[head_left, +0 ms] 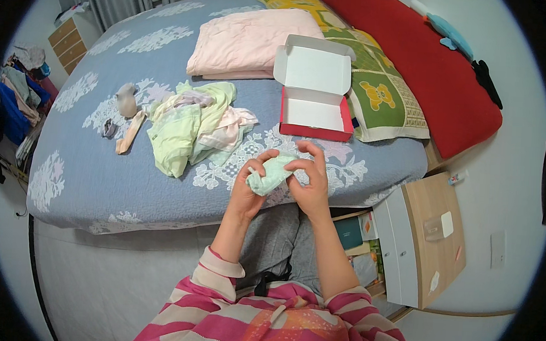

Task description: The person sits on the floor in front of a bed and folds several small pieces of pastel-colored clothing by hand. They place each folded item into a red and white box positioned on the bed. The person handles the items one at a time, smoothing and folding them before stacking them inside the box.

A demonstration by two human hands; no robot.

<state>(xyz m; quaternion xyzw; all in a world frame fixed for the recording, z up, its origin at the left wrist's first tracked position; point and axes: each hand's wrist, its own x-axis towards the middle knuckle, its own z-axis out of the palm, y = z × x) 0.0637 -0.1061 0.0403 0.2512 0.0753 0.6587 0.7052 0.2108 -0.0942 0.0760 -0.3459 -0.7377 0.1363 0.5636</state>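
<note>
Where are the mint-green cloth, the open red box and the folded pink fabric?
Mint-green cloth [272,174]: head view, middle of the bundle.
Open red box [316,132]: head view, front wall.
Folded pink fabric [249,42]: head view, upper face.

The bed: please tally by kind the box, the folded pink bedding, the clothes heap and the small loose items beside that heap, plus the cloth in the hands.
Pale green cloth between left hand and right hand: 1
Open red box: 1
Folded pink bedding: 1
Clothes heap: 1
Small and loose, grey item, purplish item, beige strip: 3
Total: 7
</note>
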